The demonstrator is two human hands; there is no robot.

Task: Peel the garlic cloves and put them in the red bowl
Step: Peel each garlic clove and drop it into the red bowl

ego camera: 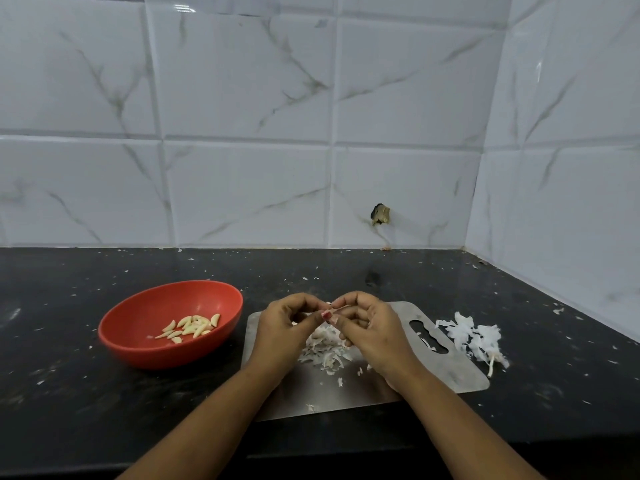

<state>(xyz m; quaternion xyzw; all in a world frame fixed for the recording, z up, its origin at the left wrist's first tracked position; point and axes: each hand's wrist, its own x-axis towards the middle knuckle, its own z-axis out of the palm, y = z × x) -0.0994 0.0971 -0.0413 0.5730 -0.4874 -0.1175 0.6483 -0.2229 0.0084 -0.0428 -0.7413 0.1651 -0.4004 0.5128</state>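
L hand [287,323] & R hand [372,325] grips pinching small pale garlic clove [333,309], centre | peeled cloves [190,328] lying in round red plastic bowl [138,355], left | remainder: can't tell

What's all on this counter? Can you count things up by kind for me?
Red bowl: 1
Steel board: 1
Peel piles: 2, on the board and right of it
Garlic clove being peeled: 1
Hands: 2, left hand and right hand, both pinching it
Peeled cloves in the bowl: overlapping, uncounted
Total: 7, plus those
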